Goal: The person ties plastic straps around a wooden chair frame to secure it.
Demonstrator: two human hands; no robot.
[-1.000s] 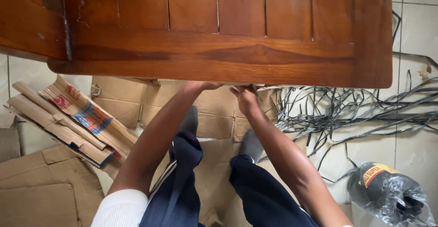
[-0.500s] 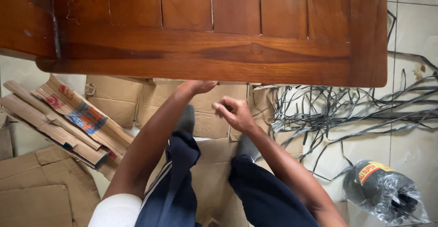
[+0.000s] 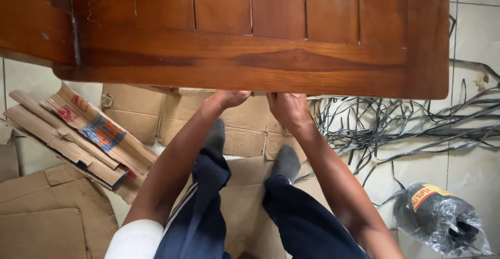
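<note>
Both hands, left hand (image 3: 229,98) and right hand (image 3: 288,108), reach side by side beneath the desk (image 3: 250,56) near edge, fingers hidden, grip apparently undeterminable.

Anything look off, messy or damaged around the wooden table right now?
Yes. Loose grey straps lie tangled on the tile floor right of the hands. Flattened cardboard is strewn left and underfoot. The wooden table shows a dark gap at its left joint. Both the left hand and right hand reach under its edge.
</note>
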